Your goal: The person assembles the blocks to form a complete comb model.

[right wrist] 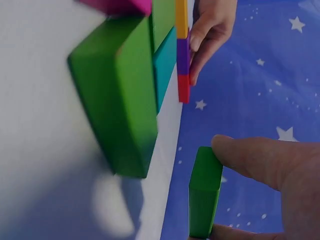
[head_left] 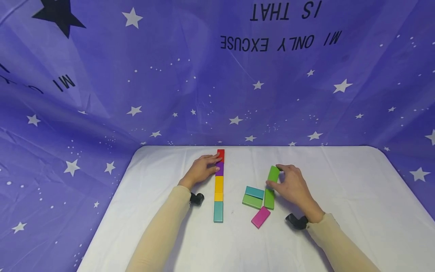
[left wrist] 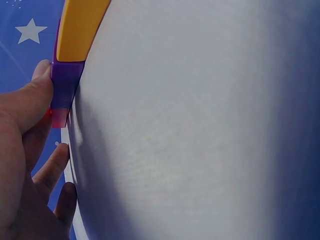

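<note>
My left hand lies over the far end of a line of blocks. Its fingers touch the red block and its thumb rests on the purple block. Nearer me in that line come a yellow block, a shorter yellow piece and a teal block. On the right, my right hand pinches a green block between thumb and finger. In the right wrist view it shows apart from the other green block, which lies on the table.
Left of the green blocks lie a blue-teal block and a light green block, side by side. A pink block sits nearer me. The white table ends at a purple star-patterned cloth. A black wrist camera is on my right wrist.
</note>
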A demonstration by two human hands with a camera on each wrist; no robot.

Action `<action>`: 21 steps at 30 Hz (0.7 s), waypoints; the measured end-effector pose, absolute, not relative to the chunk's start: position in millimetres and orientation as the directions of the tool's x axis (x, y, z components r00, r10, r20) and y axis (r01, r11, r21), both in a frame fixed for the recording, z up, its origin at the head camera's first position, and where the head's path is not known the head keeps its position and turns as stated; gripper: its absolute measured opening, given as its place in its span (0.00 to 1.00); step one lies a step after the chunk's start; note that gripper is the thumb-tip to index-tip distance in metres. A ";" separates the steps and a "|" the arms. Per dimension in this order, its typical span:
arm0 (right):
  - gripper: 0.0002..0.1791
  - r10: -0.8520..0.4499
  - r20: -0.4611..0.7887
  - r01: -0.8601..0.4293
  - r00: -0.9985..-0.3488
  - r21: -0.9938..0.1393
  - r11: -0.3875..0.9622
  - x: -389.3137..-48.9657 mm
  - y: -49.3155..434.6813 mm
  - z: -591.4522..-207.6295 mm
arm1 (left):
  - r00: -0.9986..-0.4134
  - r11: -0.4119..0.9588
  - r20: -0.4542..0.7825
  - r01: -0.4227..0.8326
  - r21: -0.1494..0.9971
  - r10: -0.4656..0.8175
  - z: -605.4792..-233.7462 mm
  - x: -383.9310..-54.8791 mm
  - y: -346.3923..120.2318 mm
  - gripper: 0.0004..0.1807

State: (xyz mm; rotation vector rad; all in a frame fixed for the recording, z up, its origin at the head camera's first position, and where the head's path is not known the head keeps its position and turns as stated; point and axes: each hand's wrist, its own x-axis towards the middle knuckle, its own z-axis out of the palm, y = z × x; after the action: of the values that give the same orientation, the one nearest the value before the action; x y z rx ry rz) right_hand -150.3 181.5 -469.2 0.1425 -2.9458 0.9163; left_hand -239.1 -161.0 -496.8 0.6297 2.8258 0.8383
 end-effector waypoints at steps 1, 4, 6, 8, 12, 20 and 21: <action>0.41 -0.077 0.082 -0.110 -0.994 -0.565 0.818 -148.9 179.8 -468.2 | -0.905 0.759 -0.003 0.356 0.545 0.426 -496.8 -239.2 -161.1 0.26; 0.40 -0.096 0.097 -0.135 -0.991 -0.567 0.813 -144.7 174.6 -466.3 | -0.905 0.758 0.002 0.357 0.546 0.425 -497.0 -239.6 -161.4 0.25; 0.39 -0.108 0.113 -0.154 -0.988 -0.569 0.808 -141.4 170.7 -465.4 | -0.906 0.759 0.002 0.357 0.545 0.424 -496.9 -239.7 -161.5 0.26; 0.38 -0.120 0.127 -0.172 -0.985 -0.571 0.803 -138.2 166.4 -464.8 | -0.906 0.761 -0.002 0.354 0.544 0.422 -496.9 -239.6 -161.6 0.26; 0.38 -0.152 0.151 -0.212 -0.977 -0.570 0.794 -131.3 157.3 -464.0 | -0.908 0.763 -0.008 0.347 0.545 0.419 -497.1 -240.0 -161.0 0.26; 0.38 -0.187 0.156 -0.243 -0.970 -0.579 0.778 -118.3 138.2 -464.0 | -0.906 0.767 -0.007 0.353 0.536 0.423 -498.0 -240.5 -160.0 0.26; 0.37 -0.189 0.154 -0.244 -0.970 -0.581 0.777 -116.6 135.4 -464.0 | -0.906 0.767 -0.009 0.353 0.536 0.423 -497.9 -240.6 -159.9 0.26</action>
State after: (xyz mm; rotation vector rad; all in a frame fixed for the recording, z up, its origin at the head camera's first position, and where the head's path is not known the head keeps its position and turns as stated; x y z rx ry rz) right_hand -116.6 135.4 -464.0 0.3515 -2.8793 0.9591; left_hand -240.6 -159.9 -497.9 0.6248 2.8308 0.8192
